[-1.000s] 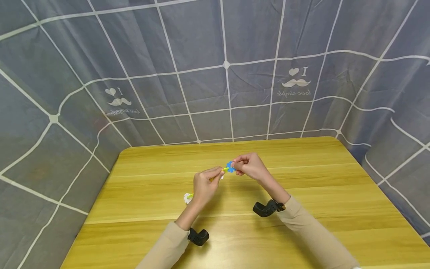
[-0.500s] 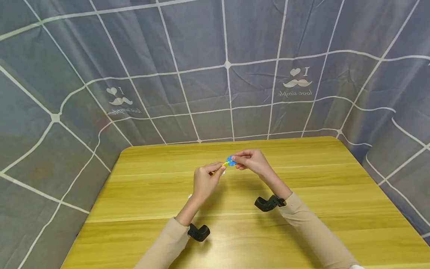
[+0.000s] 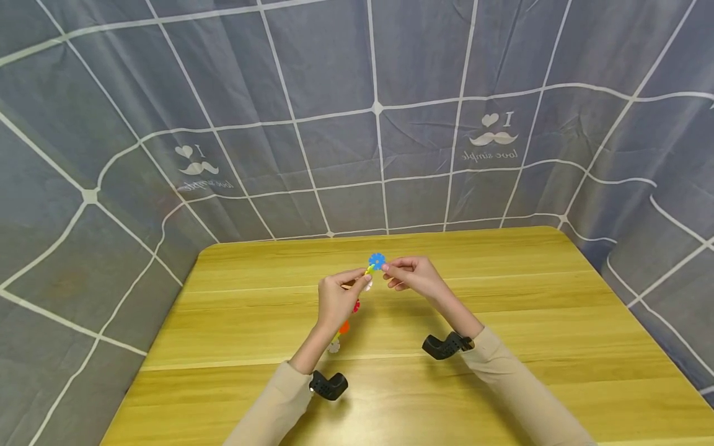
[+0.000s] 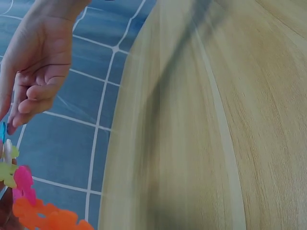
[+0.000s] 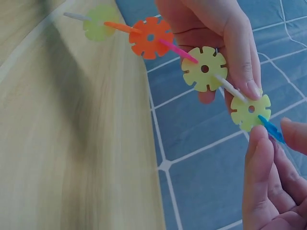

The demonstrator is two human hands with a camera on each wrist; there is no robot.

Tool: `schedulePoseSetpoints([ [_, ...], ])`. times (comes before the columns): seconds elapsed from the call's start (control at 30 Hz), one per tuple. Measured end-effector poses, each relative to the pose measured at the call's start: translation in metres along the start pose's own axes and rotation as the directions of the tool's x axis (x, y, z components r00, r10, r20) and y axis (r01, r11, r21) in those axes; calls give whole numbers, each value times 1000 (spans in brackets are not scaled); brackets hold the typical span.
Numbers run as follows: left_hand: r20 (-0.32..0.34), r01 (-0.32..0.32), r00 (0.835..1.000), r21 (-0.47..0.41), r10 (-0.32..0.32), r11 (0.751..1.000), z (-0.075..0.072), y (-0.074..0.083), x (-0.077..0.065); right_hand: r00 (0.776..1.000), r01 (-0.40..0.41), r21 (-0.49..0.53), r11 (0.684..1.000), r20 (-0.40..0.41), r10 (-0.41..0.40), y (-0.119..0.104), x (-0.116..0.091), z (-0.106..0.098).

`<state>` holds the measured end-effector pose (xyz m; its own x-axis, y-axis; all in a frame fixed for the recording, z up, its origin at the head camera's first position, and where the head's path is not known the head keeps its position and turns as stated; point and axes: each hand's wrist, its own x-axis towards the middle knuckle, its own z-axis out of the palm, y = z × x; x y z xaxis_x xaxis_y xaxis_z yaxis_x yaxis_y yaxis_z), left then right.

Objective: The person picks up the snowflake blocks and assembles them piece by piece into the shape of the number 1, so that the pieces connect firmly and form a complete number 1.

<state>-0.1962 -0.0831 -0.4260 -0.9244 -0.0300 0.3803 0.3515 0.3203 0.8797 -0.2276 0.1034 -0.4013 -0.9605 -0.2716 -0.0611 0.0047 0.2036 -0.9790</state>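
My left hand (image 3: 338, 300) pinches a yellow-green notched disc (image 5: 243, 116) at the upper end of a chain of interlocking plastic discs. A blue notched disc (image 3: 377, 259) is slotted into that disc's edge. My right hand (image 3: 417, 276) pinches the blue disc by its rim, between thumb and fingertips. In the right wrist view the chain trails away through a white disc (image 5: 231, 87), another yellow-green disc (image 5: 193, 75), a pink disc (image 5: 176, 51) and an orange disc (image 5: 144, 48), with more discs beyond. In the head view my left hand hides part of the chain.
A wooden table (image 3: 502, 297) lies under both hands, with the chain hanging above it. Behind and beside it hangs a grey curtain (image 3: 334, 148) with white lines. Black wrist mounts (image 3: 446, 345) sit on both forearms.
The left hand has turned, so the chain's lower discs now show below it. The blue disc faces the head camera more fully, and the right fingers have slid to its lower right rim.
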Motion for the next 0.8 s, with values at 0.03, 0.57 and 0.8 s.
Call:
schedulePoseSetpoints([
  [0.03, 5, 6, 1000, -4, -6, 1000, 0, 0, 0, 1000, -1, -4, 1000, -7, 1, 0, 0, 0],
  [0.57, 197, 110, 976, -63, -96, 992, -4, -6, -6, 994, -95, 61, 994, -52, 99, 5, 9, -2],
  [0.8, 276, 200, 947, -100, -166, 975, -7, -13, -14, 991, -127, 100, 987, -31, 130, 11, 18, -11],
])
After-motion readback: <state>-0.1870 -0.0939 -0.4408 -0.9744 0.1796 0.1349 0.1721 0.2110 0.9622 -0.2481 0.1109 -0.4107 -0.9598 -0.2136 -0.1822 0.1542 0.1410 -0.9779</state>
